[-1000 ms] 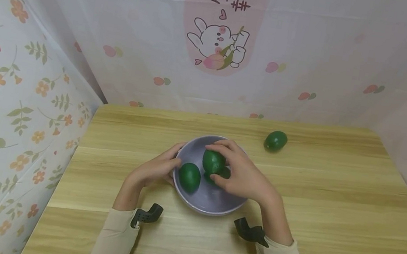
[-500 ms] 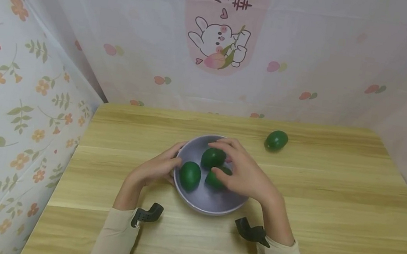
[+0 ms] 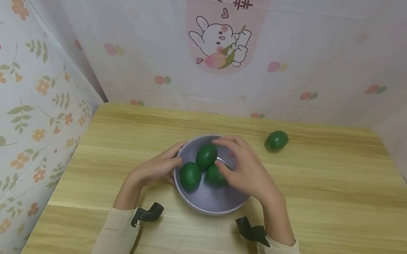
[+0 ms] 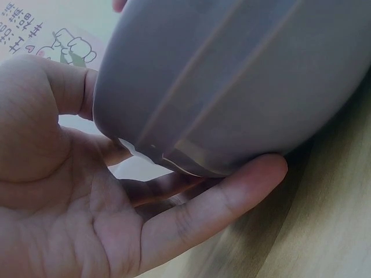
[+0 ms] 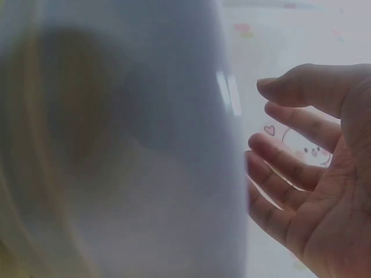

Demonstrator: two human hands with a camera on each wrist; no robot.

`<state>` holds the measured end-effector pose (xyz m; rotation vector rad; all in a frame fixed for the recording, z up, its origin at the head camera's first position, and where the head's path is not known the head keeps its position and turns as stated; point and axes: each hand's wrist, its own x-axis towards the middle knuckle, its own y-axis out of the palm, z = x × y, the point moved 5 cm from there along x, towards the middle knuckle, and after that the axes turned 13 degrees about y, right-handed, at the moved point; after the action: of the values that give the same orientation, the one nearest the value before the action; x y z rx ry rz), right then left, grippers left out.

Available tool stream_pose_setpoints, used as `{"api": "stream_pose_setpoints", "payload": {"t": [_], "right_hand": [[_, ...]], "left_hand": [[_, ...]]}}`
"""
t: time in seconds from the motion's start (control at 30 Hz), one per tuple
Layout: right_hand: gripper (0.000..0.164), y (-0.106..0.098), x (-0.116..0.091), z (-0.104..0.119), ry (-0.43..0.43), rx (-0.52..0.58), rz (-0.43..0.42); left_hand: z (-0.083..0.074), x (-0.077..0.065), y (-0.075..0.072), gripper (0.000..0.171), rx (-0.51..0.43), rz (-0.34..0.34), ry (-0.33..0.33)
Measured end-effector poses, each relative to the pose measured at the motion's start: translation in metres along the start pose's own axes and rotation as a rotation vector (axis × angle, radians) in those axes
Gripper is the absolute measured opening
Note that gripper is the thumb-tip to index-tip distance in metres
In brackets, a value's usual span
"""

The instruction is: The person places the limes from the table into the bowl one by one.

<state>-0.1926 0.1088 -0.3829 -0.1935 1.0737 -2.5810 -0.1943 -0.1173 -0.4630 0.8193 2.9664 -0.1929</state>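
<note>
A lavender bowl stands on the wooden table with three green limes in it: a left lime, an upper lime and a right lime, partly behind my right thumb. My left hand grips the bowl's left side, thumb at the rim. In the left wrist view, its fingers lie against the outer wall. Over the bowl's right part is my right hand, its fingers spread and loosely bent, holding nothing. The right wrist view shows the same hand beyond the bowl wall.
Another green lime lies on the table, behind and right of the bowl. A printed cloth hangs along the table's back edge, and a floral cloth along the left.
My right hand has let go of a lime in the bowl and shifted slightly right. That lime has rolled left toward the left lime. The left hand keeps its grip on the bowl.
</note>
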Motion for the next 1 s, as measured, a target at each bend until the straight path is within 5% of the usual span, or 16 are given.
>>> {"api": "stream_pose_setpoints", "payload": {"t": [1.0], "right_hand": [[0.048, -0.011, 0.002, -0.017, 0.036, -0.011, -0.098]], "left_hand": [[0.001, 0.001, 0.001, 0.075, 0.008, -0.013, -0.024]]}}
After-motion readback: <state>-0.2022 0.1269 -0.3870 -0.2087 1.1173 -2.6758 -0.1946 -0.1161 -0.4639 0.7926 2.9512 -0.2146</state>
